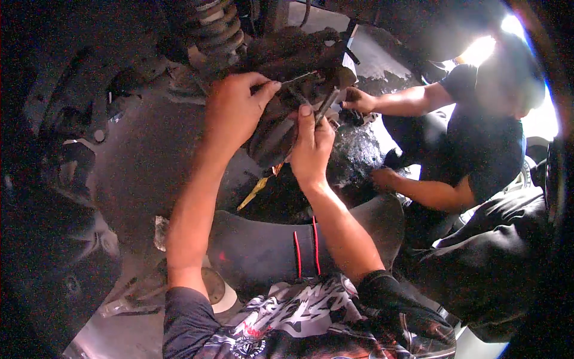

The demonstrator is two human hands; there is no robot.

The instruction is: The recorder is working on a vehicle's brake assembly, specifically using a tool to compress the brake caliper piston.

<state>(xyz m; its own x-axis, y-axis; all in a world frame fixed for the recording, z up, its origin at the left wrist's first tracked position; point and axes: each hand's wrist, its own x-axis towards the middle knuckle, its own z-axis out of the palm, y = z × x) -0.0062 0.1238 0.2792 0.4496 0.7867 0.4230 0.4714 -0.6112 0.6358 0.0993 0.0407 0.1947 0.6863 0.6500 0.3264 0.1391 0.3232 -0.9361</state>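
Left hand: this hand [239,107] is pinched tight, with thumb and finger on one end of a thin metal rod [297,78]. The rod points right.
Right hand: this hand [312,140] holds a grey metal bar [326,105] that leans up and to the right.
Where the rod is: above the bar, in front of dark car parts [299,51]. I cannot tell if its tip touches them.
Doing it well: small, slow moves look best. Keep the bar still, watch the rod's tip, and do not squeeze so hard that the rod bends.
Helper's upper hand: it [359,100] is just right of the bar, so both people should take care not to bump.
Helper's lower hand: it [385,178] is lower down; I cannot tell what it holds.
Yellow strip: it [253,193] slants below the hands.
Coil spring: it [222,30] is up above the left hand.
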